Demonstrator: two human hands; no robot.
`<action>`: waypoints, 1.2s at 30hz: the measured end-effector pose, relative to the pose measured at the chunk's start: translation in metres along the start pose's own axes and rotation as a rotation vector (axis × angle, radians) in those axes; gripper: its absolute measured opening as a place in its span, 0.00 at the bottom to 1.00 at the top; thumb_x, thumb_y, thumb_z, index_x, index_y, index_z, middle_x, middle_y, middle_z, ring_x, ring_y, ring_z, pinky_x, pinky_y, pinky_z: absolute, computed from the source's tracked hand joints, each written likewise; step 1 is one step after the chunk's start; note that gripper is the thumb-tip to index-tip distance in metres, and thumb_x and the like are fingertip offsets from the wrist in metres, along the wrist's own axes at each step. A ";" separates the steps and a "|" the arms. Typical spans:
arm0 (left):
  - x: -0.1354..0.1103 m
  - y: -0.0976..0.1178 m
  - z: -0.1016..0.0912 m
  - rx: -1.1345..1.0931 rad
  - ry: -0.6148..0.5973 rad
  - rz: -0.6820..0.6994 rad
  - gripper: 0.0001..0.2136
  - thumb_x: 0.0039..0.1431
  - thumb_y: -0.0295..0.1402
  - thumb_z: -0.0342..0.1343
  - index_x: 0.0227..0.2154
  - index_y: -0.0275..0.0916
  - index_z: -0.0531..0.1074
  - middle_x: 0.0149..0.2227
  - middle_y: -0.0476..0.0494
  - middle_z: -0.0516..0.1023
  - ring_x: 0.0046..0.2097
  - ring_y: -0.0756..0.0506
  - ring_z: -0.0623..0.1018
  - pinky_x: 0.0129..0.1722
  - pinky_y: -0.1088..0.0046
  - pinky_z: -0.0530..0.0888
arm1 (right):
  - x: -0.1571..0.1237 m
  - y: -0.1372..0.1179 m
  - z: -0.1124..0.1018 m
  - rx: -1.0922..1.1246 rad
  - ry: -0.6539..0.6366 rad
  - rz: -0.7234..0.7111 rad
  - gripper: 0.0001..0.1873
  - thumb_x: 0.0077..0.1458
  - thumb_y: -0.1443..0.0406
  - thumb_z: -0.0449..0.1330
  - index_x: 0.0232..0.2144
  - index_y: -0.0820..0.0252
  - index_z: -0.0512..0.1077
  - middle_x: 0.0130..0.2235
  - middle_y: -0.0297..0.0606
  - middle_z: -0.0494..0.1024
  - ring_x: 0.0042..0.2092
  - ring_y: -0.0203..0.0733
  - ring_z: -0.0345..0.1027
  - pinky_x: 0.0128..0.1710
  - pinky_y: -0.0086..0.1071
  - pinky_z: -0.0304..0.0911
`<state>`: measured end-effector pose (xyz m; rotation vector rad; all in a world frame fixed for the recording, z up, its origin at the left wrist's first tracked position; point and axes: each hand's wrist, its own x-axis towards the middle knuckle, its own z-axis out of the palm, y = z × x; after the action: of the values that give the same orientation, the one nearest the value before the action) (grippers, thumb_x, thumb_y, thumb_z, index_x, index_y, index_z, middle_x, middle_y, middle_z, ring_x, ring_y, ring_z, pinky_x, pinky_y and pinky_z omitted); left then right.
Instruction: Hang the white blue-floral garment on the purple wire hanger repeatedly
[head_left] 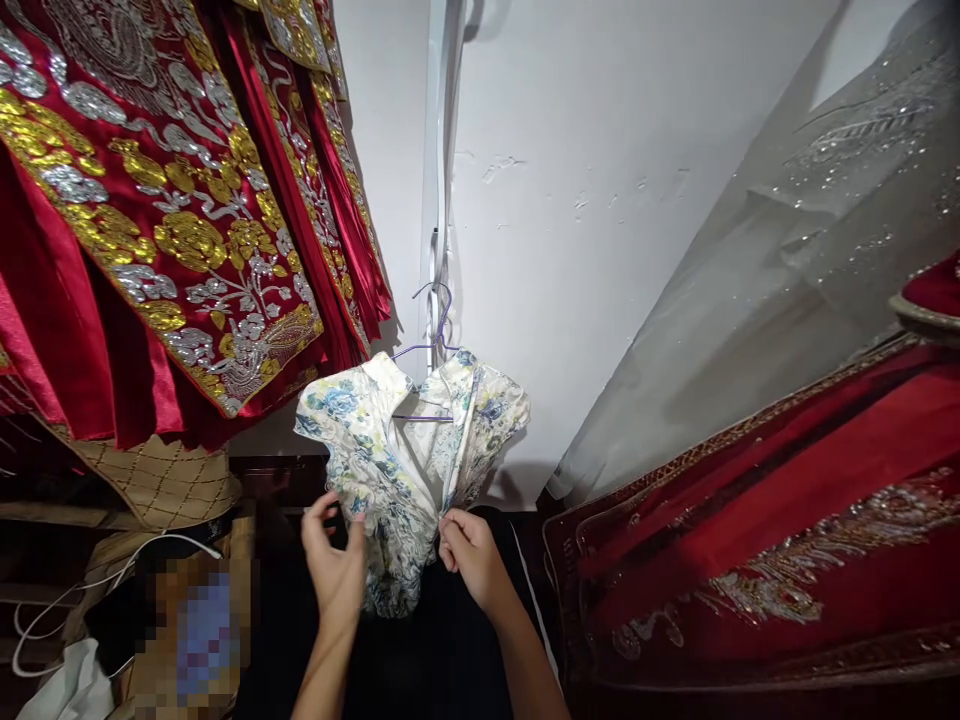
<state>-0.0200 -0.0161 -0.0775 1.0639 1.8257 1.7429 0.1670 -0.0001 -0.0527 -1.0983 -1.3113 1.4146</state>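
Pale floral dress (390, 450) hangs at centre from a purple wire hanger (431, 345) hooked at 12 o'clock, which carries its weight, so left hand (335, 570) and right hand (471, 555) merely pinch its front edges at 6 o'clock, red embroidered robes (172, 200) crowding 10 o'clock.

A smooth, faintly glossy weave is shown by the white cloth dress printed with blue and yellow flowers (390, 470), hung on a thin purple wire hanger (420, 349). The red satin robes (150, 220) are shiny, with raised gold and silver metallic embroidery. The white painted wall (600, 200) is matt and chipped.
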 end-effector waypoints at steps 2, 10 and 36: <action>-0.016 0.006 0.010 -0.035 -0.320 0.006 0.17 0.56 0.39 0.60 0.48 0.44 0.72 0.46 0.42 0.74 0.49 0.40 0.73 0.52 0.65 0.67 | 0.002 0.003 0.011 0.001 -0.058 0.024 0.17 0.58 0.58 0.55 0.20 0.57 0.63 0.15 0.27 0.63 0.17 0.32 0.56 0.20 0.28 0.48; -0.046 0.026 0.026 -0.035 -0.620 0.067 0.07 0.64 0.37 0.49 0.32 0.42 0.67 0.28 0.48 0.68 0.32 0.45 0.70 0.34 0.71 0.66 | 0.006 -0.016 0.019 0.136 -0.069 0.132 0.13 0.53 0.59 0.56 0.24 0.62 0.72 0.14 0.30 0.68 0.15 0.30 0.53 0.18 0.26 0.45; 0.070 0.197 0.046 -0.023 -0.436 0.698 0.10 0.66 0.37 0.53 0.35 0.38 0.75 0.30 0.49 0.76 0.31 0.49 0.74 0.36 0.75 0.68 | 0.075 -0.128 0.010 0.100 0.182 -0.349 0.12 0.51 0.61 0.57 0.21 0.60 0.72 0.15 0.27 0.61 0.20 0.31 0.52 0.21 0.28 0.46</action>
<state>0.0189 0.0535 0.1209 2.0524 1.2318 1.6583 0.1462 0.0772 0.0731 -0.8605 -1.2185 1.0832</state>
